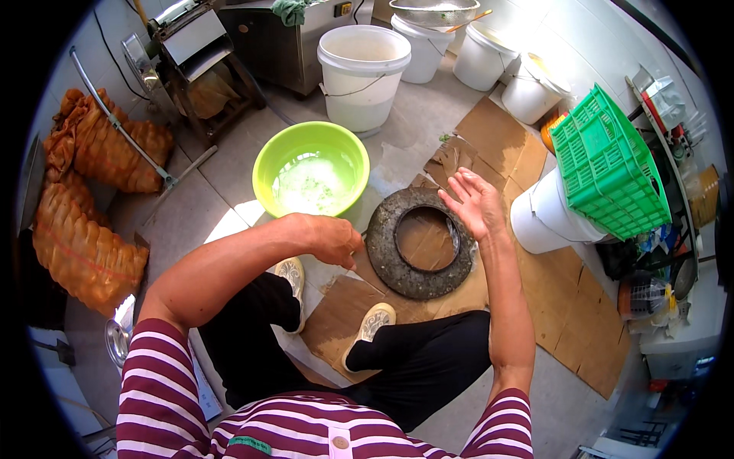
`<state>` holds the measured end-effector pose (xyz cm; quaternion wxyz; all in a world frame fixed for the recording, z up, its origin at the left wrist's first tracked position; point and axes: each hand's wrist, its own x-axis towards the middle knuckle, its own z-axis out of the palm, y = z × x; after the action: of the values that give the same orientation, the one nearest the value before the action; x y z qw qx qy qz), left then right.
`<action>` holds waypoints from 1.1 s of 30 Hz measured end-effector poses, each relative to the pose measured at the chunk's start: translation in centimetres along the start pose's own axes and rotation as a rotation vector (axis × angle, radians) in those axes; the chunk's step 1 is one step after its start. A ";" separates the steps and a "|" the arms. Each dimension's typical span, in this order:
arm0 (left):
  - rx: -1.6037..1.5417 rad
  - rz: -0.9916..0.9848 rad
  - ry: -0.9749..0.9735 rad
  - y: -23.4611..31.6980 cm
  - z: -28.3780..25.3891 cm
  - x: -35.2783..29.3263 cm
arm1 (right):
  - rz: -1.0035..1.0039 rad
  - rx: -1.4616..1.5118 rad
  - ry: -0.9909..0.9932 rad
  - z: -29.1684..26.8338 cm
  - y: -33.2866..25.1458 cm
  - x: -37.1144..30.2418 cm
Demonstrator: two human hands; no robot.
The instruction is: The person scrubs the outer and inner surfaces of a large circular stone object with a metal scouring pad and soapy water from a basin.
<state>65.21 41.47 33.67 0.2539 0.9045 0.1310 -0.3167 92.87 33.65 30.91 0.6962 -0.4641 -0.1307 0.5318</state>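
A person sits over a thick, rough grey stone ring (420, 243) lying flat on cardboard (566, 306) on the floor. The right hand (475, 205) hovers over the ring's far right rim, its grip released, fingers spread. The left hand (333, 240) is clenched just left of the ring, apparently pinching a thin stick (370, 283). The ring looks heavy, stiff and gritty, best taken hold of by opposite rims. A green basin (311, 170) of water sits beyond the left grip.
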 end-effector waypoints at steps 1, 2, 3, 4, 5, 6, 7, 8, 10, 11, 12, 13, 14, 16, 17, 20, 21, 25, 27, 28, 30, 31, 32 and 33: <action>0.006 -0.001 0.000 0.0 0.0 0.0 | -0.004 0.024 -0.004 0.1 -0.1 0.0; 0.011 -0.003 0.000 0.0 0.0 0.0 | -0.015 0.040 -0.005 0.1 -0.1 0.0; -0.001 -0.009 -0.002 0.1 0.0 0.0 | -0.026 0.056 -0.006 0.2 -0.1 0.0; -0.012 -0.014 -0.002 0.1 0.0 0.0 | -0.038 0.071 -0.007 0.2 -0.2 0.0; -0.024 -0.020 -0.003 0.1 0.0 -0.1 | -0.046 0.081 -0.005 0.1 -0.3 0.1; -0.019 -0.023 -0.006 0.1 -0.1 -0.1 | -0.053 0.091 -0.003 -0.2 -0.4 0.3; -0.016 -0.028 -0.009 0.2 -0.1 -0.1 | -0.058 0.103 -0.001 -0.4 -0.4 0.4; -0.012 -0.033 -0.013 0.2 -0.1 -0.1 | -0.058 0.103 0.003 -0.5 -0.4 0.5; -0.009 -0.033 -0.020 0.3 -0.2 -0.3 | -0.059 0.103 0.012 -0.6 -0.3 0.5; -0.007 -0.032 -0.023 0.4 -0.3 -0.3 | -0.052 0.105 0.015 -0.7 -0.3 0.5; -0.012 -0.034 -0.022 0.2 -0.2 -0.2 | -0.045 0.108 0.018 -0.9 -0.4 0.6; -0.017 -0.039 -0.022 0.1 -0.1 -0.1 | -0.037 0.113 0.018 -1.0 -0.3 0.7; -0.021 -0.045 -0.022 0.0 0.0 -0.1 | -0.035 0.089 0.027 -1.2 -0.2 0.9; -0.021 -0.044 -0.017 0.1 -0.1 -0.4 | -0.036 0.037 0.047 -1.9 -0.1 1.4; -0.019 -0.042 -0.014 0.2 -0.2 -0.4 | -0.049 0.003 0.062 -2.3 0.0 1.7; -0.028 -0.046 -0.014 0.4 -0.3 -0.4 | -0.053 -0.036 0.107 -3.4 0.3 2.4; -0.021 -0.043 -0.011 0.5 -0.4 -0.4 | -0.032 -0.006 0.122 -3.7 0.1 2.5; -0.028 -0.053 -0.001 0.4 -0.3 -0.7 | 0.008 0.078 0.131 -2.7 0.1 1.9; -0.022 -0.053 0.003 0.3 -0.2 -0.6 | 0.003 0.089 0.118 -2.2 0.1 1.6; -0.007 -0.048 0.000 0.3 -0.2 -0.5 | 0.000 0.094 0.113 -2.2 0.2 1.6; 0.003 -0.046 -0.003 0.4 -0.3 -0.5 | -0.003 0.113 0.077 -2.2 0.2 1.7; -0.003 -0.044 -0.005 0.4 -0.3 -0.5 | -0.004 0.120 0.064 -2.3 0.2 1.7; -0.010 -0.042 -0.008 0.4 -0.4 -0.5 | 0.000 0.123 0.064 -2.4 0.2 1.7; -0.011 -0.041 -0.011 0.4 -0.3 -0.3 | 0.003 0.125 0.064 -2.4 0.2 1.7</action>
<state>65.22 41.29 34.20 0.2528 0.8985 0.1496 -0.3261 95.06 33.95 28.96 0.7268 -0.4367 -0.0739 0.5249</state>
